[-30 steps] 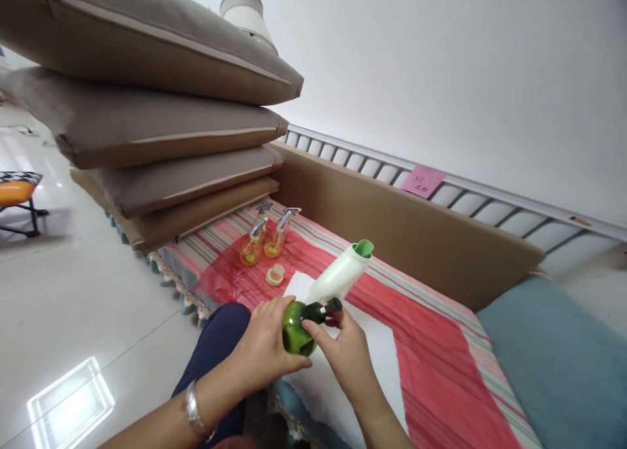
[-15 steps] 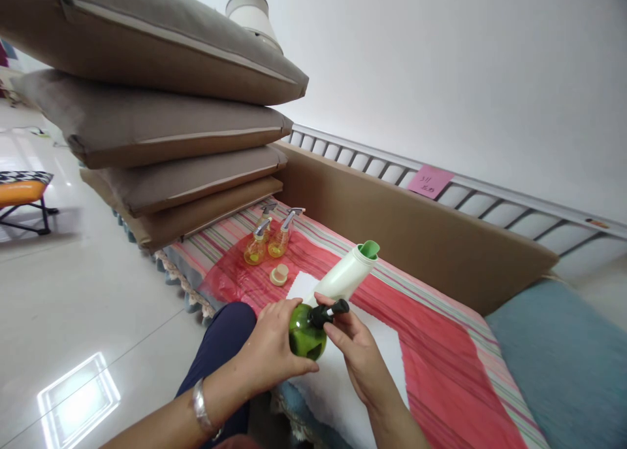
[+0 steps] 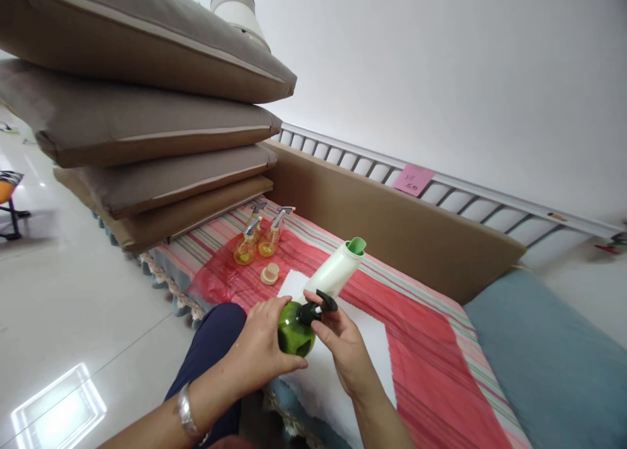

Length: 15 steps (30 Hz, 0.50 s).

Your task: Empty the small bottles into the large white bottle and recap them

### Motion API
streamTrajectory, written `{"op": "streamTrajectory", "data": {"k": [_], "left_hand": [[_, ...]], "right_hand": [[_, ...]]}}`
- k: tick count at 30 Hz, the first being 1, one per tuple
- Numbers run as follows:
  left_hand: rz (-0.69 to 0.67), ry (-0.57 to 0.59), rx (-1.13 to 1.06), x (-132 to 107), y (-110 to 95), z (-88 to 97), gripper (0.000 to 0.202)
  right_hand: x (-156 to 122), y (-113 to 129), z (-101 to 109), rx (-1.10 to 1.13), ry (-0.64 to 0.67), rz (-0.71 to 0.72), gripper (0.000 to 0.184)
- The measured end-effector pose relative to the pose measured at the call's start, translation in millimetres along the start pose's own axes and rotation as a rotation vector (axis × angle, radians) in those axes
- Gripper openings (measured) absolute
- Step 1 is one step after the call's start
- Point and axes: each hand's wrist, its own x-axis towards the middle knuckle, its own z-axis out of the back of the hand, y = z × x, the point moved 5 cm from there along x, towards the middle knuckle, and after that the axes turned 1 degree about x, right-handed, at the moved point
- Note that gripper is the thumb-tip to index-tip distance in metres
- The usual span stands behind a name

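Observation:
A green pump bottle (image 3: 294, 336) with a black pump head (image 3: 313, 310) is tilted in front of me, above a white cloth (image 3: 337, 377). My left hand (image 3: 262, 338) is wrapped round the bottle's body. The fingers of my right hand (image 3: 340, 341) close on the black collar of the pump head, whose nozzle points up and right. Just behind the bottle a white cylindrical container (image 3: 330, 274) with a green opening leans to the right, its lower end hidden by my hands. Further left lies a small cream-coloured lid (image 3: 270, 274).
Several clear pump bottles (image 3: 245, 248) with yellow liquid stand on the red plastic sheet (image 3: 218, 276). Beyond them rises a tall stack of grey-brown cushions (image 3: 161, 119). A brown backrest (image 3: 386, 207) runs along the wall, and a blue cushion (image 3: 548, 344) lies at the right.
The black pump head has turned in my right fingers, so its nozzle shows at a different angle. The whole view has shifted slightly. Both hands keep hold of the bottle.

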Motion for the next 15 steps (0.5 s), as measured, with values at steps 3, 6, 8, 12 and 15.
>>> {"op": "streamTrajectory", "data": {"k": [3, 6, 8, 12, 15], "left_hand": [[0.004, -0.002, -0.005, 0.0, 0.2, -0.7, 0.087], [0.013, -0.002, -0.006, 0.1, 0.2, -1.0, 0.087], [0.014, -0.001, -0.006, 0.2, -0.6, -0.5, 0.087], [0.020, 0.005, -0.001, 0.2, -2.2, 0.8, 0.087], [0.024, 0.008, 0.006, 0.2, -2.8, 1.1, 0.086]], "right_hand": [[-0.2, 3.1, -1.9, -0.027, -0.026, 0.003, 0.041], [1.7, 3.5, -3.0, -0.047, -0.050, 0.033, 0.035], [3.6, 1.3, -3.2, -0.047, -0.057, 0.046, 0.031], [5.7, -2.5, -1.8, -0.040, -0.087, 0.065, 0.027], [4.6, -0.6, -1.5, -0.048, -0.114, 0.080, 0.027]]}}
